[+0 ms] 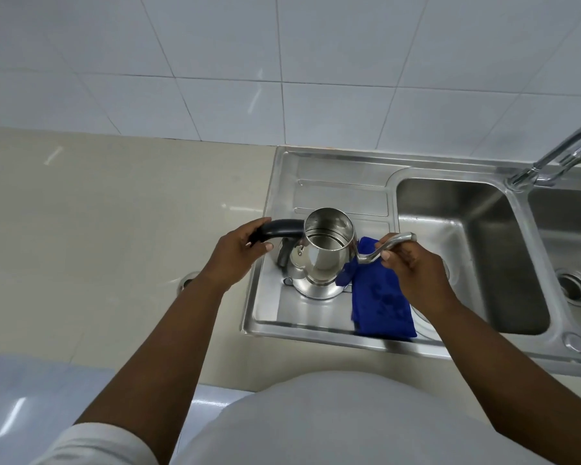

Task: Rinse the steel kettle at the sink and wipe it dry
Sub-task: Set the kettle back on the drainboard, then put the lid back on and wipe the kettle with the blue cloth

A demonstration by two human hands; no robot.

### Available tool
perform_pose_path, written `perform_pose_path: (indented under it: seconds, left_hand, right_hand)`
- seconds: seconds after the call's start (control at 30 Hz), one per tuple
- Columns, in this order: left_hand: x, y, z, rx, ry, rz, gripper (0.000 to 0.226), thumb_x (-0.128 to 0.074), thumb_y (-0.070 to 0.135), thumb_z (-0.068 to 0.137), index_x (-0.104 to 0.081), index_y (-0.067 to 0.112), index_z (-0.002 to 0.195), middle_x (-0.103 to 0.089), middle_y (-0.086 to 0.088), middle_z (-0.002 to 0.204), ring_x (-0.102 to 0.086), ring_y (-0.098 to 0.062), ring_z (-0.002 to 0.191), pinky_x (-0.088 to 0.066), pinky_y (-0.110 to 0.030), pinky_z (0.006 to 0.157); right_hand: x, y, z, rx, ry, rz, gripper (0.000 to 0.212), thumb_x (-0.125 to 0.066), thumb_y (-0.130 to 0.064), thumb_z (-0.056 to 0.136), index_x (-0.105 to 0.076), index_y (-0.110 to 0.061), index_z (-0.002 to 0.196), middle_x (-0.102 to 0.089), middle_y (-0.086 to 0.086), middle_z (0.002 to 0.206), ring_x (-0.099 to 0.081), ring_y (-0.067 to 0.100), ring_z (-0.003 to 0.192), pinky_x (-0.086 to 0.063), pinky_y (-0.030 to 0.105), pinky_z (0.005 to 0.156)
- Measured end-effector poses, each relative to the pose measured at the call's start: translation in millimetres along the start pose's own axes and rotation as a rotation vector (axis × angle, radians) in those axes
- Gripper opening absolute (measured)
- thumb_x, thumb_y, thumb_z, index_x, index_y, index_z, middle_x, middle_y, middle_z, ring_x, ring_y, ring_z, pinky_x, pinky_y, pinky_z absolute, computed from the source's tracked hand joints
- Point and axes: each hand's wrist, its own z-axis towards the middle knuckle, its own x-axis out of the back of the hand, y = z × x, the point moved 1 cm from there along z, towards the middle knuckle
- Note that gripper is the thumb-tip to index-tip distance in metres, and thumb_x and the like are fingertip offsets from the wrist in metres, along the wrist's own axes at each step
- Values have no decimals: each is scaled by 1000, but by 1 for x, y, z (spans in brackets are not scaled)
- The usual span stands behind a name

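The steel kettle (321, 260) stands upright and lidless on the sink's draining board (342, 196), its open mouth facing up. My left hand (239, 253) is closed around its black handle (282, 228) on the left side. My right hand (413, 266) pinches the curved steel spout (388, 245) on the right. A blue cloth (381, 307) lies on the board beside the kettle, partly under my right hand and wrist.
Two steel basins lie to the right: the nearer basin (463, 236) and a farther basin (571, 250) with a drain. The tap (550, 156) reaches in from the upper right. A beige counter (114, 229) spreads left, with a white tiled wall behind.
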Motion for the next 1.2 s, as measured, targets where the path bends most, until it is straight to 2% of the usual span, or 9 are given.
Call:
perform_pose_path:
  seconds: [0.1,0.3,0.47,0.57,0.8,0.9,0.97,1.07,1.2]
  left_hand:
    - [11,-10,-5,73,10,1,53,-75,21,82,-57,33,131,-67,10,123,-62,-7,112,-47,-28,96]
    - [65,-44,-35,141,185,11,49,-80,24,78,-63,29,123,-69,9,116,-60,-1,113,-41,-17,95]
    - [99,-85,-63,225,220,124,49,-84,26,73,-66,29,118,-66,16,120,-55,4,115,-37,-15,95]
    - [100,-97,-71,247,230,142,45,-85,21,71,-69,29,112,-65,16,116,-56,-2,112,-37,-15,92]
    - [86,-119,-68,190,255,269,40,-83,8,69,-72,19,105,-67,5,107,-62,-17,106,-38,-9,85]
    - [82,-118,-68,147,275,294,35,-83,8,70,-73,16,103,-67,5,101,-63,-21,103,-45,-23,90]
    - [81,-112,-67,126,309,247,35,-83,8,71,-72,15,103,-67,7,101,-64,-20,105,-43,-15,90]
    - [77,-88,-58,83,358,142,36,-81,12,75,-71,20,109,-69,7,114,-62,-9,111,-37,-1,89]
    - [58,-27,-42,-106,344,37,35,-80,11,76,-71,19,109,-70,8,118,-60,-4,117,-43,-24,106]
  right_hand:
    - [2,0,1,-1,-1,-21,21,-62,-25,96,-69,-24,115,-74,-1,107,-71,21,98,-56,48,94]
    - [0,2,1,-22,-13,-11,21,-63,-20,95,-70,-21,115,-72,-2,110,-68,22,102,-53,46,97]
    - [0,0,1,-27,-11,-31,19,-62,-17,96,-69,-19,113,-72,1,106,-66,3,91,-52,37,96]
    - [0,-2,1,11,-39,-80,16,-59,-20,97,-66,-25,110,-71,1,104,-68,18,93,-53,43,95]
    - [-1,-5,1,29,-34,-45,19,-59,-16,97,-65,-33,102,-71,1,107,-68,14,93,-53,16,81]
    - [-3,-5,0,22,-27,-59,15,-58,-15,98,-65,-24,107,-70,1,105,-65,3,90,-54,26,88]
    - [-3,-3,0,8,-20,-25,16,-59,-18,97,-67,-22,111,-72,0,106,-68,5,92,-54,35,94]
    - [-4,1,1,-7,-4,5,17,-60,-20,97,-68,-20,112,-73,-2,106,-69,-2,89,-55,27,94]
    - [-6,2,0,-4,16,45,18,-61,-18,96,-68,-16,113,-73,-8,103,-71,13,96,-56,44,96]
